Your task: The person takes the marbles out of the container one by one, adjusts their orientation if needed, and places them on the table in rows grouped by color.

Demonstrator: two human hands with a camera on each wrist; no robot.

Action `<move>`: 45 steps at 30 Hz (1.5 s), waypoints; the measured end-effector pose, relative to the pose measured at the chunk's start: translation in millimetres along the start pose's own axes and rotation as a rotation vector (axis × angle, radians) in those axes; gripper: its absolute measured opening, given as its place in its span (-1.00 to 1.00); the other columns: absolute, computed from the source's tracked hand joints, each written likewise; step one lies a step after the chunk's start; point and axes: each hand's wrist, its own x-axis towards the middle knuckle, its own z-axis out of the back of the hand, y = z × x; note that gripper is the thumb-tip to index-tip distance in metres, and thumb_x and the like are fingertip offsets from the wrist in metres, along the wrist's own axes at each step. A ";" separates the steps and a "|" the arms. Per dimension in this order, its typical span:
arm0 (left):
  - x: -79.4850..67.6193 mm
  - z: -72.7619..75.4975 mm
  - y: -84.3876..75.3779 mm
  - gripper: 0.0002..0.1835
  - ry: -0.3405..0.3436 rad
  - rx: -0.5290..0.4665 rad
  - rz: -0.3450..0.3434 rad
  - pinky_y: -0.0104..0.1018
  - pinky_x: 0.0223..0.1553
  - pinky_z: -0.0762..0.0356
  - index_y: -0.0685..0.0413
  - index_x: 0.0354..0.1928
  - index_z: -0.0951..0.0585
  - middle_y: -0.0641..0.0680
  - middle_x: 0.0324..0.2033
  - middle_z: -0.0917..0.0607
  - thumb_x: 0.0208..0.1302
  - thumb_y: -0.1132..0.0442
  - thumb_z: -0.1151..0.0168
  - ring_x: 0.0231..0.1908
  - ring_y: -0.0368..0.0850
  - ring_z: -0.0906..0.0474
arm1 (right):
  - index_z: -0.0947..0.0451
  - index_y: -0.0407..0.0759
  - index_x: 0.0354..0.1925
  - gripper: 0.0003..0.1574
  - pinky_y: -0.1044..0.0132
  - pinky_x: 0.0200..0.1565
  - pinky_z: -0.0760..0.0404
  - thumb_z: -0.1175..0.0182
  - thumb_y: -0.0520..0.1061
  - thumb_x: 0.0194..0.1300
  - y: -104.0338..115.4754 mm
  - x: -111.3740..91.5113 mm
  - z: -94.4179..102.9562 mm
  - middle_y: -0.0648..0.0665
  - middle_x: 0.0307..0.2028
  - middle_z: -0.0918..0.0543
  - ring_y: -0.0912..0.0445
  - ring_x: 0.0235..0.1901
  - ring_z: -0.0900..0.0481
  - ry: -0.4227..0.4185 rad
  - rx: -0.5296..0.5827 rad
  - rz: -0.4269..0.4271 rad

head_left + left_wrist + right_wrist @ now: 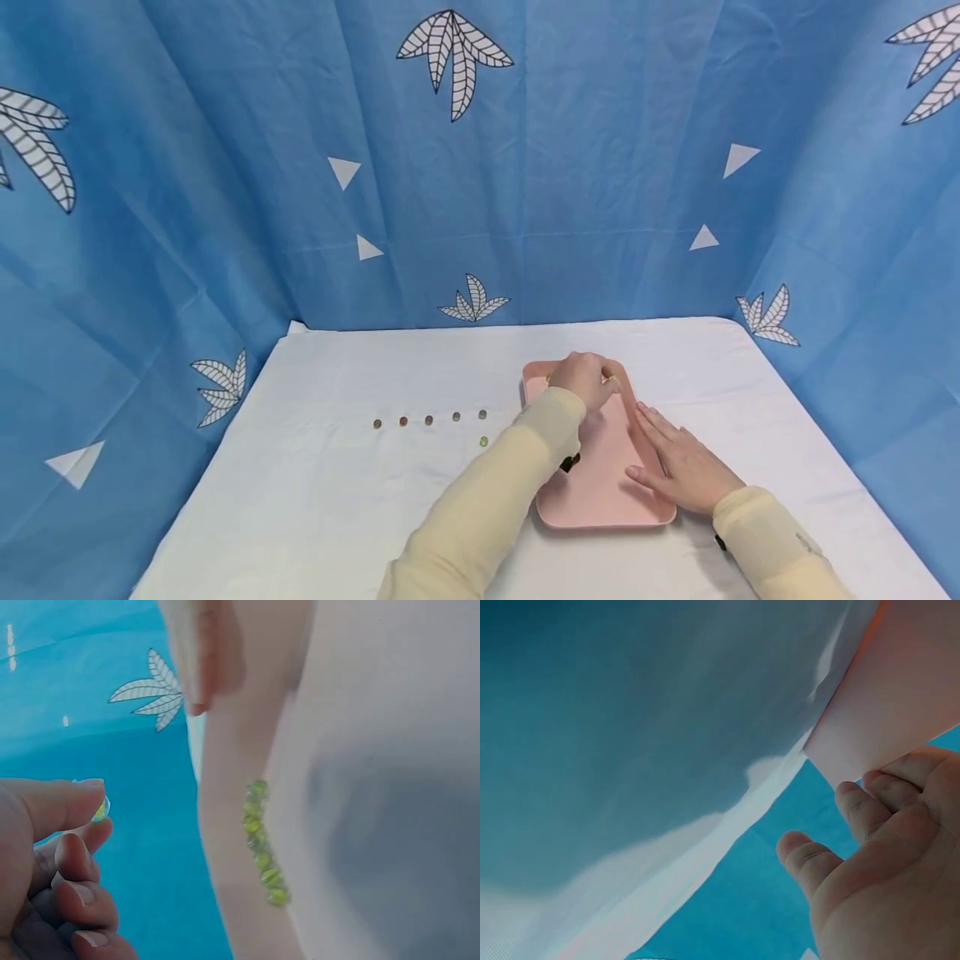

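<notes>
My left hand [583,377] is over the far end of a pink tray [600,500]. Thumb and forefinger pinch a clear marble with a yellow-green core [100,811], the other fingers curled below. Several yellow-green marbles [262,859] form a line along the tray's wall in the left wrist view; in the head view the left hand covers most of them. My right hand [686,465] lies at the tray's right wall, fingers extended along it and thumb over the rim. From the right wrist view, that hand's fingertips [851,793] are against the tray's outer side.
Left of the tray, several small dark marbles [428,420] stand spaced in a row on the white tablecloth [300,517]. A green marble [483,441] lies just in front of the row's right end. A blue curtain [600,167] hangs behind and at both sides.
</notes>
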 end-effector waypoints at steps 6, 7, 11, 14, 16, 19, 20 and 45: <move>-8.2 17.2 6.7 -0.79 -0.028 -0.047 -0.002 -0.48 -0.32 -0.51 -0.15 -0.11 -0.71 -0.17 -0.23 -0.70 0.32 0.00 -0.22 -0.34 -0.34 -0.57 | -0.11 -0.31 0.43 0.15 -0.29 0.19 -0.22 -0.14 0.43 0.22 -3.7 2.1 -0.1 -0.24 0.43 -0.14 -0.21 0.35 -0.18 0.014 -0.005 -0.012; -10.3 20.6 8.8 -0.78 -0.034 -0.057 0.002 -0.47 -0.33 -0.51 -0.14 -0.10 -0.71 -0.17 -0.24 -0.70 0.32 0.00 -0.23 -0.35 -0.35 -0.56 | -0.11 -0.31 0.43 0.15 -0.28 0.20 -0.21 -0.14 0.43 0.22 -3.9 2.8 -0.3 -0.24 0.44 -0.13 -0.21 0.35 -0.18 0.016 -0.005 -0.014; -21.1 33.9 21.6 -0.79 -0.064 -0.076 -0.001 -0.45 -0.38 -0.47 -0.13 -0.13 -0.71 -0.20 -0.41 -0.65 0.29 0.00 -0.26 -0.44 -0.36 -0.49 | -0.09 -0.30 0.44 0.17 -0.26 0.23 -0.19 -0.11 0.46 0.22 -3.7 5.6 -2.6 -0.23 0.45 -0.11 -0.20 0.37 -0.15 0.031 0.006 -0.019; -31.7 43.8 34.8 -0.81 -0.091 -0.094 -0.016 -0.43 -0.42 -0.42 -0.09 -0.16 -0.72 -0.21 -0.53 -0.57 0.28 0.03 -0.28 -0.51 -0.33 -0.43 | -0.10 -0.31 0.44 0.18 -0.25 0.24 -0.19 -0.09 0.47 0.21 -2.7 5.9 -3.6 -0.23 0.45 -0.10 -0.20 0.38 -0.14 0.044 0.005 -0.023; -39.8 51.7 44.4 -0.82 -0.120 -0.108 -0.035 -0.42 -0.43 -0.41 -0.06 -0.18 -0.72 -0.20 -0.58 -0.55 0.26 0.06 -0.31 -0.53 -0.31 -0.43 | -0.10 -0.31 0.43 0.18 -0.24 0.24 -0.18 -0.10 0.47 0.21 -2.6 5.6 -3.8 -0.24 0.45 -0.10 -0.20 0.38 -0.13 0.045 0.002 -0.023; -54.0 65.3 58.2 -0.83 -0.150 -0.115 -0.040 -0.40 -0.47 -0.39 -0.03 -0.21 -0.73 -0.17 -0.62 -0.53 0.25 0.08 -0.32 -0.56 -0.27 -0.40 | -0.10 -0.31 0.43 0.17 -0.24 0.24 -0.18 -0.10 0.47 0.21 -2.6 4.7 -3.2 -0.24 0.45 -0.10 -0.20 0.38 -0.12 0.044 0.002 -0.019; -58.8 70.0 62.5 -0.83 -0.157 -0.112 -0.038 -0.39 -0.49 -0.38 -0.03 -0.21 -0.73 -0.15 -0.64 -0.52 0.24 0.08 -0.33 -0.58 -0.27 -0.39 | -0.10 -0.31 0.43 0.18 -0.24 0.25 -0.18 -0.10 0.47 0.21 -2.7 4.5 -3.1 -0.24 0.45 -0.10 -0.20 0.38 -0.11 0.044 0.002 -0.018; -127.7 92.5 156.6 -0.90 -0.137 -0.053 0.070 -0.34 -0.55 -0.29 -0.02 -0.28 -0.73 -0.12 -0.71 -0.43 0.19 0.17 -0.38 -0.68 -0.24 -0.29 | -0.07 -0.28 0.45 0.19 -0.26 0.26 -0.14 -0.11 0.48 0.20 -2.8 0.9 4.4 -0.24 0.46 -0.06 -0.21 0.39 -0.09 0.071 0.024 -0.043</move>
